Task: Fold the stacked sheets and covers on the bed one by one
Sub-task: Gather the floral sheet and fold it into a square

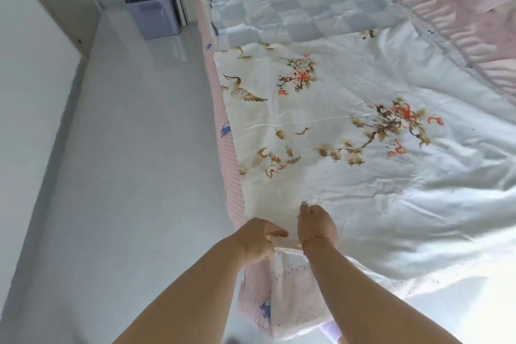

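Left hand point(258, 240) and right hand point(317, 225) pinching near edge of crane-print sheet point(321, 120), no legible writing

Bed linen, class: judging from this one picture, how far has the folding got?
Done: a blue checked cover lies folded at the far end. In hand: the left hand and right hand pinch the near edge of the white crane-print sheet, spread flat. Left: folding it and the pink layers beneath.

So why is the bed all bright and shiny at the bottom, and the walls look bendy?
Head view: strong light glares off the satiny crane-print sheet near the right hand, washing out its lower right; the wide lens bends the wall and floor lines; the far pink cover looks soft.
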Motion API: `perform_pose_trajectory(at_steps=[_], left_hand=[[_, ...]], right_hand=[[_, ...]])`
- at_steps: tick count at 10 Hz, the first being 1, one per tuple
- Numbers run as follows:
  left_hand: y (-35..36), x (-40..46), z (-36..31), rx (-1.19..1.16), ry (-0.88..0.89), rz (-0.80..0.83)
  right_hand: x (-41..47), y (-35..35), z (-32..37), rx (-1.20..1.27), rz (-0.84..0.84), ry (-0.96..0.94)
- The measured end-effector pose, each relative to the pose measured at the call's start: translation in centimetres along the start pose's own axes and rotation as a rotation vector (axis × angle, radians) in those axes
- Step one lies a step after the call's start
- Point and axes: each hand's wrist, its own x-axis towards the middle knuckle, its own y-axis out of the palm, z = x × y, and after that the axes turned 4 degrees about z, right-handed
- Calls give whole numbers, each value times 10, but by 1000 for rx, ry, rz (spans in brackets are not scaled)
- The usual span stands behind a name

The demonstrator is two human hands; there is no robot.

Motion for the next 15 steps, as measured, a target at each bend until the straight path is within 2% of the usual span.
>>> perform_pose_trajectory(at_steps=[1,2,3,4,5,6,8,9,10,11,13,15], left_hand=[[-11,1,-7,69,80,-108],[-22,1,-20,61,170,-138],[-32,5,-31,167,303,-169],[-46,13,-42,175,399,-197],[-58,26,-47,-71,325,-169],[-76,38,-59,-176,336,-201],[-134,90,-76,-158,366,-206],[-156,109,-79,-195,370,-172],[-178,126,-83,-245,352,-110],[-199,143,-90,-291,329,-80],[-249,178,-93,-454,250,-84],[-338,225,-86,-457,255,-47]], right_hand=[[-14,-1,-8,126,-263,176],[-22,-11,-9,388,-472,431],[-24,-24,-14,646,-538,637],[-2,-30,-7,1131,-397,529],[25,-44,0,1275,-307,560],[43,-61,20,1302,-281,397],[129,-83,70,1316,-363,610],[146,-89,96,787,-395,587],[166,-90,113,-90,-314,265],[187,-98,127,-476,-161,125],[220,-122,158,-504,-191,98],[264,-116,244,-455,-322,74]])
